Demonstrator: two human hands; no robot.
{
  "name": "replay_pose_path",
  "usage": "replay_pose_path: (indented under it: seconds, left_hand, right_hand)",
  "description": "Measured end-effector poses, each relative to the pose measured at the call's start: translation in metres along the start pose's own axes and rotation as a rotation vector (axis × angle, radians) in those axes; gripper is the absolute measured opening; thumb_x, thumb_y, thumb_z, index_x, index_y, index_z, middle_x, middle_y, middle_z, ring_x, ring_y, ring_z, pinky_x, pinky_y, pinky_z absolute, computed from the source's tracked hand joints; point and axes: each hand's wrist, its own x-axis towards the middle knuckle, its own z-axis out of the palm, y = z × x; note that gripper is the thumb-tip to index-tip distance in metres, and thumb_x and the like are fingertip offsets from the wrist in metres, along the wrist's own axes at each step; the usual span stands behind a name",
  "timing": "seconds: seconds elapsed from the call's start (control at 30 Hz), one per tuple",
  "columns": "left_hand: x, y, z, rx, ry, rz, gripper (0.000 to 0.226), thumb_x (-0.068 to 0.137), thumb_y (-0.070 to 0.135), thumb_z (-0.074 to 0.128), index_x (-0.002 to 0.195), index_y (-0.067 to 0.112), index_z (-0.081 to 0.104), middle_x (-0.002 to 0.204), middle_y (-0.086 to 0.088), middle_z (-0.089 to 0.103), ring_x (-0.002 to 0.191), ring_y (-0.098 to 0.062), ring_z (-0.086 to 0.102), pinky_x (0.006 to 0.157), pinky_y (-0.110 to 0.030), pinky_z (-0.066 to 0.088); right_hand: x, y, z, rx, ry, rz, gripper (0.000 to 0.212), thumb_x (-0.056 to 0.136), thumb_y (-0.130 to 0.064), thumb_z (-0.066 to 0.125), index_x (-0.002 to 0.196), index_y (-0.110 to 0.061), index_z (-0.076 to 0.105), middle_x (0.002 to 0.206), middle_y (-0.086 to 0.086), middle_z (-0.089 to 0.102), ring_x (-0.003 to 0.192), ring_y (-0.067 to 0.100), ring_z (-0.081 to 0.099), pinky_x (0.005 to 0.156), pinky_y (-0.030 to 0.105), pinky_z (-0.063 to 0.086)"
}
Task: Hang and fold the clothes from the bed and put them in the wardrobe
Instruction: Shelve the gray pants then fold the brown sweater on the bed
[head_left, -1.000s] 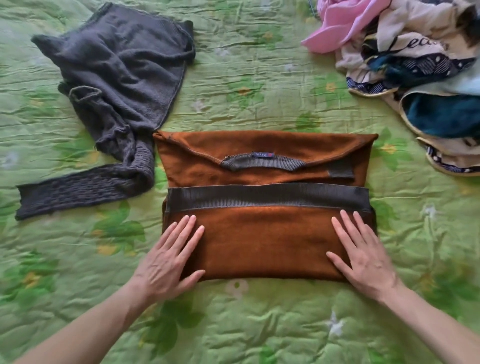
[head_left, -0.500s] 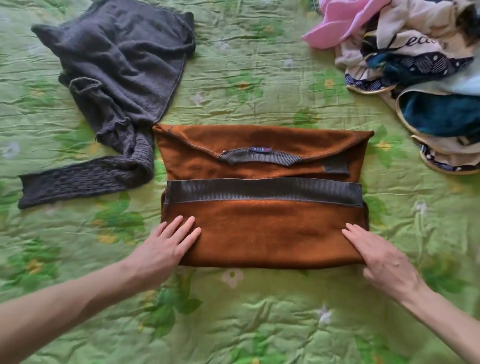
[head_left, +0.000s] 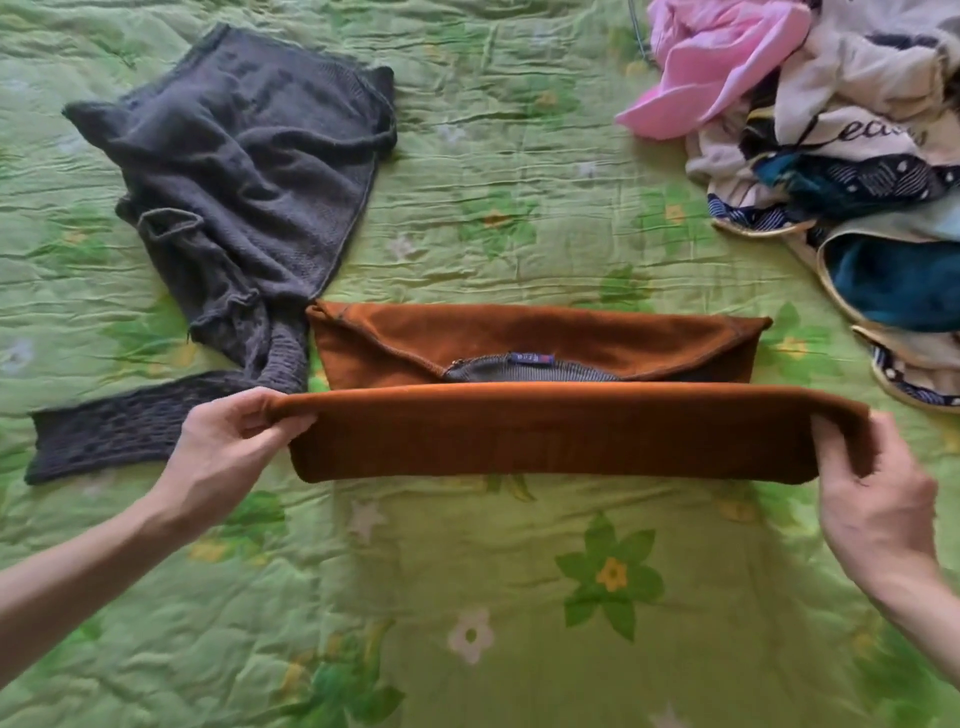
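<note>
Green floral bed (head_left: 467, 597), grey sweater (head_left: 244, 171), brown sweater (head_left: 545, 338), clothes pile (head_left: 857, 156)

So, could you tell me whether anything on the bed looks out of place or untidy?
The grey knit sweater lies crumpled at upper left, one sleeve trailing. A jumbled clothes pile sits at upper right. The brown sweater looks neat.

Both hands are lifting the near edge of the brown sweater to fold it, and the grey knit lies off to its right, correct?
Not quite: in the head view the grey knit lies to the left of the brown sweater, not the right. The rest holds: the left hand and right hand each grip an end of its raised near edge.
</note>
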Motion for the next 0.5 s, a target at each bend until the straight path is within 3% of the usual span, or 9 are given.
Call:
replay_pose_path:
  seconds: [0.1,0.23,0.3,0.4,0.5]
  left_hand:
    - [0.014,0.003,0.012,-0.067,0.136,0.036,0.008,0.096,0.02,0.07,0.097,0.012,0.072,0.085,0.001,0.073,0.075,-0.001,0.06,0.07,-0.013,0.049]
    - [0.049,0.013,0.027,-0.059,0.318,0.076,0.028,0.101,0.031,0.067,0.082,0.011,0.062,0.069,0.011,0.06,0.062,0.001,0.048,0.054,-0.015,0.041]
    - [0.073,0.016,0.035,-0.039,0.372,0.096,0.031,0.103,0.032,0.066,0.08,0.012,0.06,0.065,0.01,0.056,0.057,0.0,0.045,0.05,-0.016,0.037]
    - [0.109,0.017,0.045,0.04,0.429,0.135,0.029,0.106,0.03,0.061,0.09,0.007,0.061,0.071,0.002,0.056,0.057,0.001,0.046,0.058,-0.02,0.04]
    - [0.139,0.004,0.049,0.19,0.433,0.142,0.028,0.108,0.033,0.057,0.095,0.009,0.06,0.074,-0.002,0.059,0.065,-0.008,0.051,0.07,-0.035,0.042]
  right_hand:
    - [0.025,-0.016,0.024,0.108,0.118,0.063,0.03,0.109,-0.036,0.047,0.113,-0.007,0.053,0.103,0.024,0.064,0.09,0.035,0.06,0.076,0.036,0.039]
    - [0.064,-0.024,0.055,0.079,0.169,0.111,0.033,0.11,-0.029,0.043,0.11,0.003,0.053,0.1,0.032,0.061,0.089,0.044,0.058,0.071,0.033,0.027]
    - [0.083,-0.027,0.068,0.028,0.162,0.121,0.035,0.11,-0.029,0.042,0.111,0.005,0.053,0.1,0.034,0.06,0.09,0.047,0.058,0.072,0.037,0.028]
    - [0.109,-0.023,0.083,-0.085,0.112,0.149,0.039,0.111,-0.031,0.041,0.118,0.005,0.052,0.11,0.037,0.06,0.1,0.051,0.057,0.08,0.046,0.035]
    - [0.127,-0.024,0.097,-0.251,0.017,0.224,0.042,0.11,-0.039,0.039,0.122,-0.002,0.053,0.115,0.035,0.062,0.105,0.052,0.059,0.083,0.05,0.043]
